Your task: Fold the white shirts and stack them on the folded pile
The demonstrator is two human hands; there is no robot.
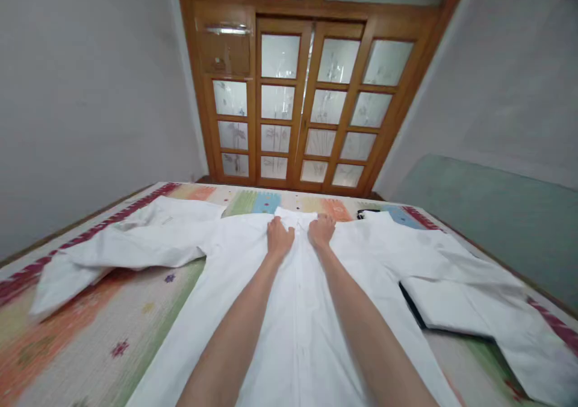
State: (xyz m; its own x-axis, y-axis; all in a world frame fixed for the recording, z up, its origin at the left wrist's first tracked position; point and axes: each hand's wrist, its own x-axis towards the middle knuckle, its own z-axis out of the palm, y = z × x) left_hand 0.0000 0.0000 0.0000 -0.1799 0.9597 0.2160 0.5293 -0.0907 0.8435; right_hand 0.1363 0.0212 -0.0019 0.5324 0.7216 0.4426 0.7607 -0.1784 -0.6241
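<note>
A white long-sleeved shirt (295, 310) lies front up and buttoned, its sleeves spread to both sides. My left hand (280, 237) is closed on the left side of the shirt's collar (289, 213). On the collar's other side my right hand (322, 230) is closed as well, its fingers curled over the fabric. Both forearms reach forward over the shirt front. The left sleeve (149, 244) bends down toward the near left. The right sleeve (451, 256) partly covers a flat white thing with a dark edge (445, 304), whose kind I cannot tell.
Beneath the shirt is a patterned, striped bedspread (135, 329). A small black item (361, 214) shows by the right shoulder, mostly hidden. Beyond the far edge stand wooden doors with glass panes (311, 106). A pale green panel (487, 226) runs along the right wall.
</note>
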